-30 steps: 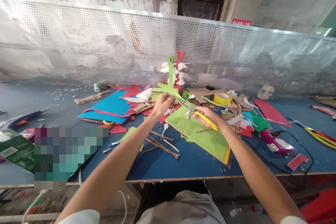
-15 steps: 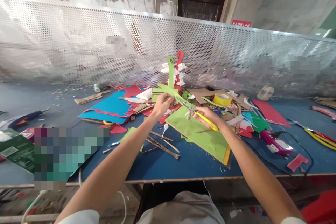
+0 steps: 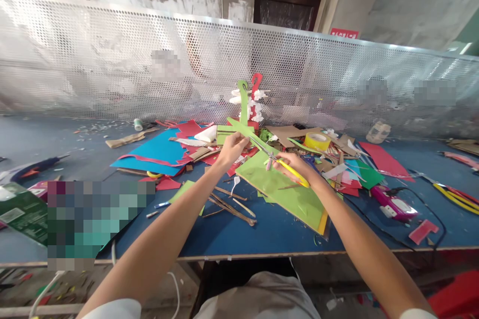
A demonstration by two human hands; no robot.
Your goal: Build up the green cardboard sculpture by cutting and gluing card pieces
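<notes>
My left hand (image 3: 232, 148) pinches a long strip of green paper (image 3: 241, 128) and holds it above the blue table (image 3: 262, 232). My right hand (image 3: 294, 167) grips yellow-handled scissors (image 3: 281, 163), whose blades reach up-left to the strip near my left fingers. Under both hands lies a large green sheet (image 3: 288, 189) on top of a yellow one. A paper model of green and red loops with white bits (image 3: 250, 97) stands behind, against the mesh screen.
Blue (image 3: 157, 152), red (image 3: 383, 158) and green paper scraps, cardboard pieces and wooden sticks (image 3: 234, 207) litter the table. A yellow tape roll (image 3: 317, 140) lies right of the model. A pink glue gun (image 3: 392, 203) with a black cord sits at right. A perforated metal screen (image 3: 112, 60) closes the back.
The hands have barely moved; the green strip has tilted slightly and the scissors have shifted a little along it.
</notes>
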